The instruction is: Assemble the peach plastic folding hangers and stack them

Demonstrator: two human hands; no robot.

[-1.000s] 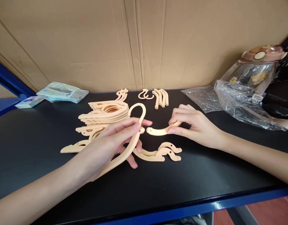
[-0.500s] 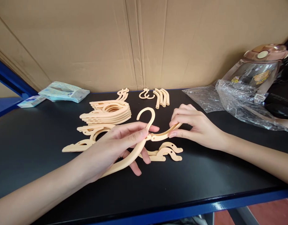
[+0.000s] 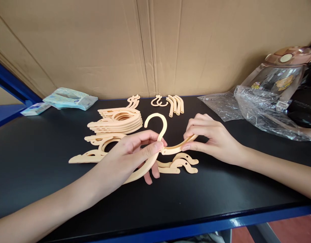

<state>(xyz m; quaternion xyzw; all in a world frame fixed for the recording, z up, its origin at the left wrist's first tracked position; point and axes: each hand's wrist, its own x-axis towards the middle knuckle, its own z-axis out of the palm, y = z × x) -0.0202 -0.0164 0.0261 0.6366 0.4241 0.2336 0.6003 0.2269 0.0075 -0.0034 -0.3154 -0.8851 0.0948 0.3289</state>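
One hook [image 3: 164,125] pokes up from the left hand [image 3: 135,148], fingers clamped on its base — I see the right hand [image 3: 211,139] pinching a bar [image 3: 171,151] beside it.

Apart a second ago, the curved arm piece [image 3: 173,150] in the right hand [image 3: 213,139] now meets the hooked hanger [image 3: 164,128] beside the left hand [image 3: 135,148]'s thumb tip; the hook opens wider above the index finger.
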